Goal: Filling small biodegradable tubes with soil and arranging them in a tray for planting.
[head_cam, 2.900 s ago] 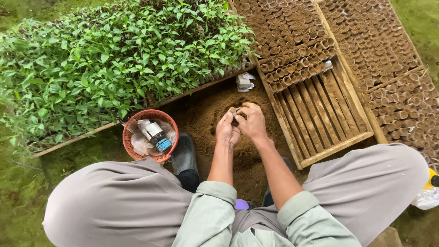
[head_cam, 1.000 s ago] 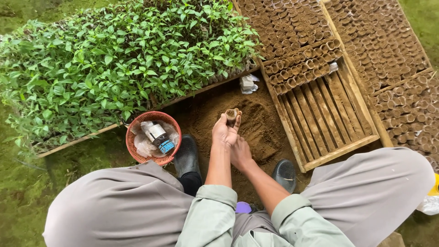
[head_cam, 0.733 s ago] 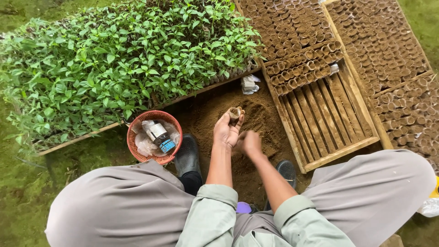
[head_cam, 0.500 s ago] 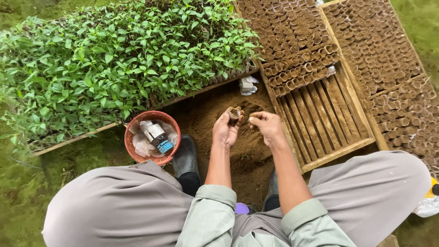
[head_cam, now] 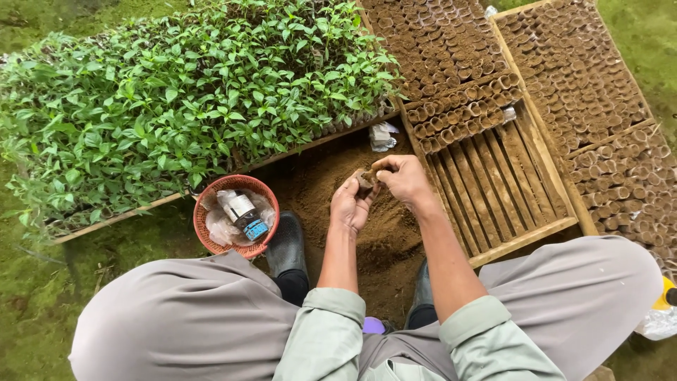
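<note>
Soil pile: L hand grips upright pot; R hand pinches rim.

Both forearms reached forward between the knees, left hand cupped palm-up, right hand curled over it with fingertips pinched together at the left's fingers.

Small pot mostly hidden between the hands — contents unclear; yellow object cut off at right edge; purple thing half hidden between knees.
</note>
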